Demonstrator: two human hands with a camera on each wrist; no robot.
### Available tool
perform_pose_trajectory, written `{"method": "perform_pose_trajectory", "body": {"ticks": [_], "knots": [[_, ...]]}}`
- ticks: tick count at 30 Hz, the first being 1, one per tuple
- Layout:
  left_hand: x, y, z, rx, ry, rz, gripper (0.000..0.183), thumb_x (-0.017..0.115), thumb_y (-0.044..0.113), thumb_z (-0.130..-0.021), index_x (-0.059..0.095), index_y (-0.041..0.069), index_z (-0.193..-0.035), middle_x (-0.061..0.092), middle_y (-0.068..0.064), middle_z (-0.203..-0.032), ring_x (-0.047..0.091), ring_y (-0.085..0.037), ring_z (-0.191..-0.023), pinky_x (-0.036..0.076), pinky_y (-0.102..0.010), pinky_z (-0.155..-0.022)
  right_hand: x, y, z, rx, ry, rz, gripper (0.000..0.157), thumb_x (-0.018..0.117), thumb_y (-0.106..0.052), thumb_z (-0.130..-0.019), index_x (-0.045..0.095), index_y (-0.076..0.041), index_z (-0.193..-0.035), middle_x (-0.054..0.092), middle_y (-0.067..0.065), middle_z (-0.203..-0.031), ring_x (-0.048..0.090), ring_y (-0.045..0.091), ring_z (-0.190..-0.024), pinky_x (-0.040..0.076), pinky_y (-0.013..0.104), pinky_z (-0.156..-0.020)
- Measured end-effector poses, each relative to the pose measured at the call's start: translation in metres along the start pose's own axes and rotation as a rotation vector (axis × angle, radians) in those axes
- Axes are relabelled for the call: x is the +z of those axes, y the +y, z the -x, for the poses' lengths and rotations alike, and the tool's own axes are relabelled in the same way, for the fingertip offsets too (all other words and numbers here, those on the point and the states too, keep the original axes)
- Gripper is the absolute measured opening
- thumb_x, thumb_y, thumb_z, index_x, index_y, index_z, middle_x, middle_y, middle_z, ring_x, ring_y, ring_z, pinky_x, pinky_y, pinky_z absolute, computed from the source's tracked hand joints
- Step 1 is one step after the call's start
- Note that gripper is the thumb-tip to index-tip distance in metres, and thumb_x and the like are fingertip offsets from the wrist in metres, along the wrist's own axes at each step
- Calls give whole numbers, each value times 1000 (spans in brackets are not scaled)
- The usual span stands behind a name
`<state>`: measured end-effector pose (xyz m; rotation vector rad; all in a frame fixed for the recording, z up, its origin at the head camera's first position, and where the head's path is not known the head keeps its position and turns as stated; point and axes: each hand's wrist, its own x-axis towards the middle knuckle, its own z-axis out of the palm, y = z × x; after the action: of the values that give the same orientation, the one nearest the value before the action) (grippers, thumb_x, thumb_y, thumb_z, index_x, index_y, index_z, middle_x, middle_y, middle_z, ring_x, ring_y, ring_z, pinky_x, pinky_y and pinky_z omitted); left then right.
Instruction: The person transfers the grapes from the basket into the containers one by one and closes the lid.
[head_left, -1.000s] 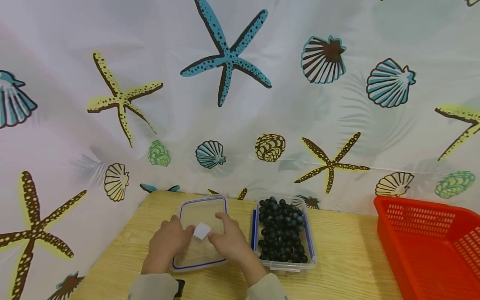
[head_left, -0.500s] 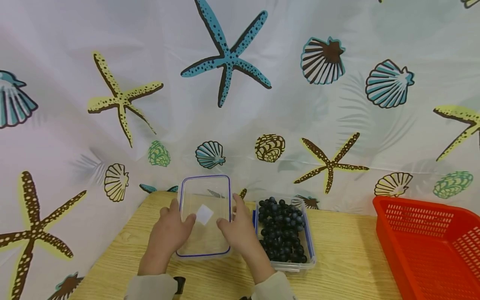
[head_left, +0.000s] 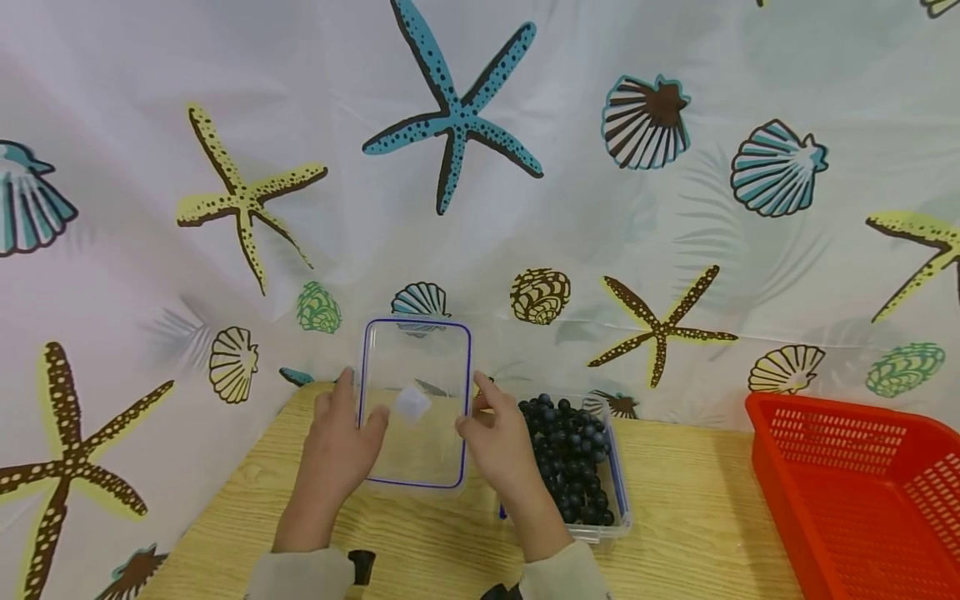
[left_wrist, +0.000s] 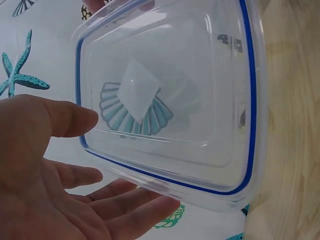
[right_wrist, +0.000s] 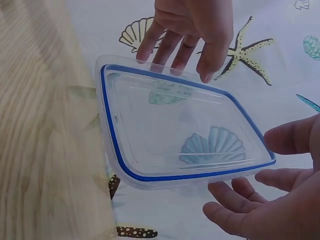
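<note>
Both hands hold a clear plastic lid [head_left: 417,454] with a blue sealing strip, tilted up above the table. A white square sticker [head_left: 412,403] shows near its middle. My left hand [head_left: 339,446] grips the left edge, thumb at the front and fingers behind. On the other side my right hand [head_left: 502,442] pinches the right edge. In the right wrist view, fingers reach under the lid [right_wrist: 165,125] and the thumb lies at its corner. Right of the hands stands a clear box [head_left: 619,479] full of dark grapes [head_left: 570,454], its left side partly hidden by the right hand.
A red plastic basket [head_left: 797,500] with slotted sides stands at the right. The wooden table [head_left: 682,500] meets a white cloth [head_left: 525,242] printed with starfish and shells behind it.
The lid has been raised off the table and tipped more upright, shifting slightly right. Both hands rise with it, and their thumbs now sit nearer its side edges. The grape box stays put.
</note>
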<state>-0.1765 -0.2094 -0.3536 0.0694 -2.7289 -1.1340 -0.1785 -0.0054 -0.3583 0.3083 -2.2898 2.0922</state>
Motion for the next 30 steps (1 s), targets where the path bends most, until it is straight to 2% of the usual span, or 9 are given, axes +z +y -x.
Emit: {"method": "perform_pose_trajectory", "body": {"ticks": [3, 6, 11, 14, 18, 22, 26, 30], "knots": [[-2, 4, 1, 8, 20, 63, 77, 53, 26, -104, 9, 1, -162, 31, -35, -146, 48, -51, -126, 41, -65, -97, -3, -3, -1, -21, 25, -3, 61, 59, -3, -97, 41, -7, -155, 48, 14, -115, 52, 38, -123, 48, 48, -93], [-2, 8, 2, 28, 22, 112, 78, 54, 25, -104, 8, 5, -163, 31, -32, -147, 47, -49, -130, 43, -62, -98, -6, -6, -1, -38, 50, 3, 59, 58, -2, -97, 44, -9, -154, 49, 15, -120, 48, 41, -129, 46, 54, -99], [-1, 17, 4, 69, 24, 195, 76, 54, 23, -104, 10, 7, -163, 30, -29, -149, 43, -47, -135, 42, -59, -103, -15, -13, 2, -73, 79, 7, 58, 57, -3, -98, 43, -10, -154, 49, 16, -124, 45, 38, -129, 37, 58, -106], [2, 23, 6, 117, 32, 252, 74, 55, 22, -104, 14, 7, -163, 30, -28, -149, 41, -45, -137, 39, -57, -106, -21, -17, 5, -77, 92, 1, 59, 57, -5, -99, 39, -10, -156, 46, 16, -130, 41, 37, -131, 34, 58, -107], [6, 26, 7, 214, 57, 317, 70, 57, 21, -103, 21, 6, -162, 31, -26, -148, 39, -43, -140, 36, -54, -110, -29, -23, 8, -67, 105, -15, 63, 56, -7, -99, 35, -13, -158, 42, 18, -143, 35, 40, -139, 37, 59, -104], [8, 26, 9, 294, 72, 383, 67, 58, 18, -103, 25, 7, -161, 33, -24, -149, 36, -40, -142, 32, -52, -113, -35, -27, 9, -64, 106, -47, 65, 56, -7, -100, 31, -13, -160, 37, 20, -153, 28, 40, -146, 32, 59, -110], [9, 28, 10, 327, 69, 443, 67, 60, 15, -103, 26, 7, -160, 35, -21, -150, 34, -36, -145, 26, -53, -115, -39, -30, 9, -68, 113, -43, 66, 57, -7, -100, 30, -14, -160, 34, 17, -158, 25, 33, -149, 23, 53, -117], [10, 32, 11, 341, 83, 495, 66, 61, 10, -101, 30, 7, -159, 36, -17, -151, 34, -33, -145, 22, -54, -116, -42, -33, 10, -75, 124, -40, 67, 57, -7, -100, 30, -15, -160, 33, 16, -159, 27, 31, -148, 24, 52, -117]]}}
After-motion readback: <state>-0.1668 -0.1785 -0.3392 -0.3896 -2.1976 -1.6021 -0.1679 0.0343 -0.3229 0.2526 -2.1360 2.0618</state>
